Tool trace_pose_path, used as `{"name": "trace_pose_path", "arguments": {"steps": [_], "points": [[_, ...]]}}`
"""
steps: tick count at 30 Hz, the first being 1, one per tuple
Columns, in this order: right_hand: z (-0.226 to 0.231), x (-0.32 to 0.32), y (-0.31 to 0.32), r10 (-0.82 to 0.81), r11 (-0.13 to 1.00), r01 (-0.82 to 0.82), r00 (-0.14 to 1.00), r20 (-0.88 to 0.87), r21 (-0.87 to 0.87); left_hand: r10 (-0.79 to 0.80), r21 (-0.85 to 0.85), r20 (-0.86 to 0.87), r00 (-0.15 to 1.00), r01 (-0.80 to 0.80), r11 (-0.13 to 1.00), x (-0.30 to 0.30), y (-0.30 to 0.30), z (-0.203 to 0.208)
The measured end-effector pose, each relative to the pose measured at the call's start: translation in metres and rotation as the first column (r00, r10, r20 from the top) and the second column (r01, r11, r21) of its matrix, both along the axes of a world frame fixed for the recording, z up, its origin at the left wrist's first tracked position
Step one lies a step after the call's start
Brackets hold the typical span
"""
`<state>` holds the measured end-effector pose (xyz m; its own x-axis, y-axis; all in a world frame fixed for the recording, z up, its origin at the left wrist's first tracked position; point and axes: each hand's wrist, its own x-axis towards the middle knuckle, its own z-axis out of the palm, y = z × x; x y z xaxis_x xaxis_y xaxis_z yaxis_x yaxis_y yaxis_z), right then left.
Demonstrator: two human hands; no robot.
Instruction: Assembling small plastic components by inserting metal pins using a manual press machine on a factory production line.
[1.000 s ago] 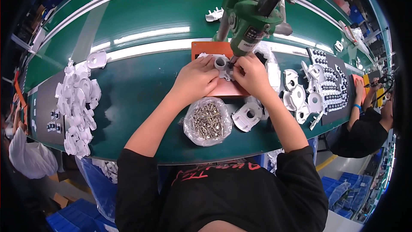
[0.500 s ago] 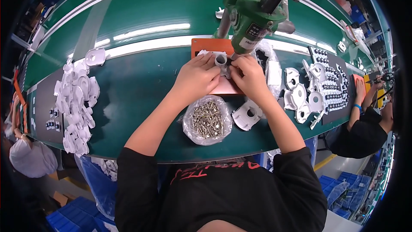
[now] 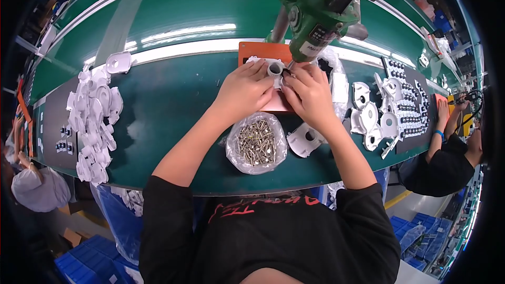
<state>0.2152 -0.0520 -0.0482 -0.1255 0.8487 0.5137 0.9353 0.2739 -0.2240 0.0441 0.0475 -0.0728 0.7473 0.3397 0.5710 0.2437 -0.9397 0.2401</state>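
Note:
A white plastic housing point(image 3: 275, 69) with a round open collar lies on the orange fixture plate point(image 3: 258, 48), beneath the head of a green machine point(image 3: 311, 27). My left hand point(image 3: 245, 87) grips its left side, thumb close to the collar. On the other side my right hand point(image 3: 309, 93) is closed at the part's right edge, fingers bent beside the machine's thin metal tip point(image 3: 290, 65). A small dark piece shows between the right fingers and the collar. Just in front of the fixture is a clear plastic bag of screws point(image 3: 256, 142).
White plastic parts point(image 3: 94, 113) are heaped on the left; more housings point(image 3: 368, 118) lie right, near rows of small black-and-white pieces point(image 3: 410, 102). One housing point(image 3: 305, 139) sits beside the screw bag. A co-worker point(image 3: 442, 152) works at far right, another person point(image 3: 39, 186) at far left.
My right hand has shifted slightly, its fingers now reaching farther round the machine's tip. The left hand keeps its grip. The whole view has moved a little.

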Motion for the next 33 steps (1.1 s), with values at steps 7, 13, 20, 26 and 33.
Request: {"name": "trace_pose_path", "arguments": {"steps": [7,13,20,26,33], "points": [[0.01,-0.01,-0.021,-0.049,0.999,0.045,0.98,-0.194,-0.024,0.003,-0.01,0.012,1.0,-0.003,1.0,-0.002,0.0,0.0],[0.035,-0.058,-0.052,0.404,0.841,-0.455,0.888,-0.221,-0.291,0.011,0.001,0.03,0.999,-0.011,1.0,0.0,0.001,-0.001],[0.016,-0.069,-0.053,0.412,0.864,-0.432,0.902,-0.129,-0.258,0.021,-0.013,0.039,0.999,-0.021,1.0,0.0,-0.001,-0.002],[0.016,-0.075,-0.049,0.392,0.864,-0.429,0.902,-0.183,-0.263,0.019,-0.016,0.032,0.999,-0.018,1.0,0.0,0.0,-0.003],[0.017,-0.072,-0.046,0.448,0.825,-0.47,0.883,-0.144,-0.313,0.02,-0.012,0.024,0.999,-0.02,1.0,0.001,-0.001,-0.003]]}}
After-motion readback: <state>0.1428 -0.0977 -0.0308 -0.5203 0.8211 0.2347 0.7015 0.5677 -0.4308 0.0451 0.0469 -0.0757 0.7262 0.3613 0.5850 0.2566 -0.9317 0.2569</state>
